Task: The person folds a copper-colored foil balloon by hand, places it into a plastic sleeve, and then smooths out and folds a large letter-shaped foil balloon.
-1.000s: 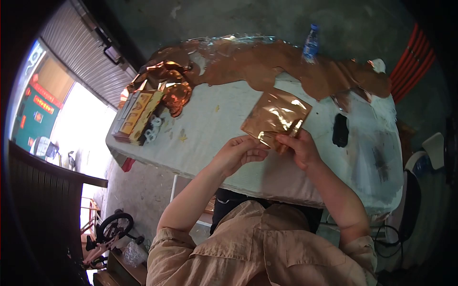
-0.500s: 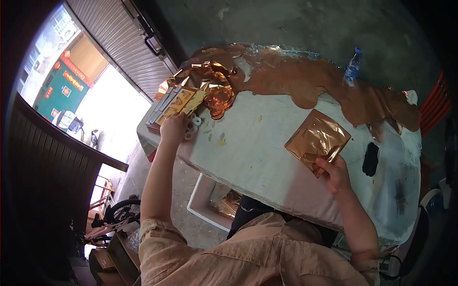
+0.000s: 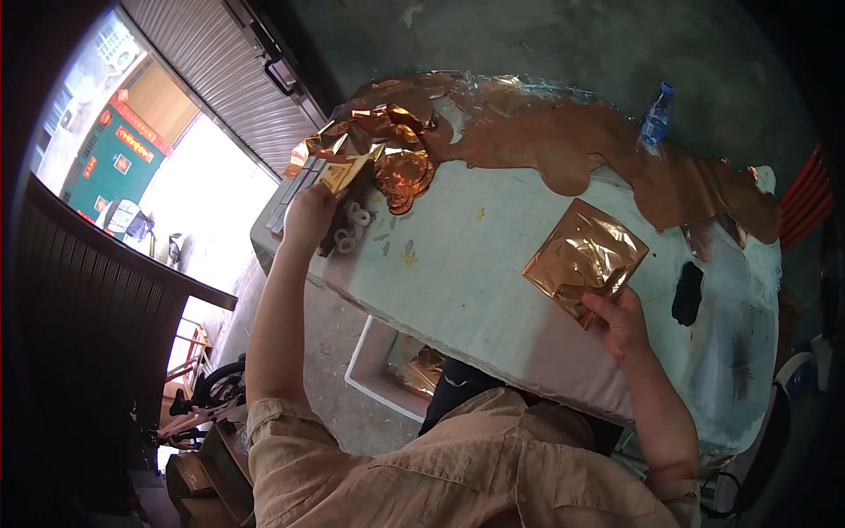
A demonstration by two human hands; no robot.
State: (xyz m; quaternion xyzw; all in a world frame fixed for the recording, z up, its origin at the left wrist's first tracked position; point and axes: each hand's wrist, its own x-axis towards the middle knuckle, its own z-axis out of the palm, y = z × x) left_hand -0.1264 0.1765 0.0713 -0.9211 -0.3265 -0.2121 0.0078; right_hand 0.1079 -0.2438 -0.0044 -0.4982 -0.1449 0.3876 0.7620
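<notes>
A square, shiny copper-coloured foil packet point(image 3: 588, 255) lies flat over the table, its near corner pinched between the thumb and fingers of my right hand point(image 3: 623, 324). Off to the far left, my left hand point(image 3: 310, 216) is closed on a yellow-gold printed card point(image 3: 341, 173) at the stack of flat grey-edged pieces point(image 3: 283, 207); its fingertips are partly hidden. Crumpled copper foil point(image 3: 403, 158) is heaped just beyond that card. Beside my left wrist sit some white rings point(image 3: 352, 231).
Brown sheet material point(image 3: 528, 141) runs along the far side of the white-covered table point(image 3: 458, 255). A blue-labelled bottle point(image 3: 656, 119) stands at the back right, and a black object point(image 3: 687, 293) lies right of the packet. Below the near edge is a white box point(image 3: 374, 374) with foil inside.
My left hand has shifted slightly left and up, and the yellow-gold card is now tilted, showing less of its face. My right hand and the foil packet have barely moved.
</notes>
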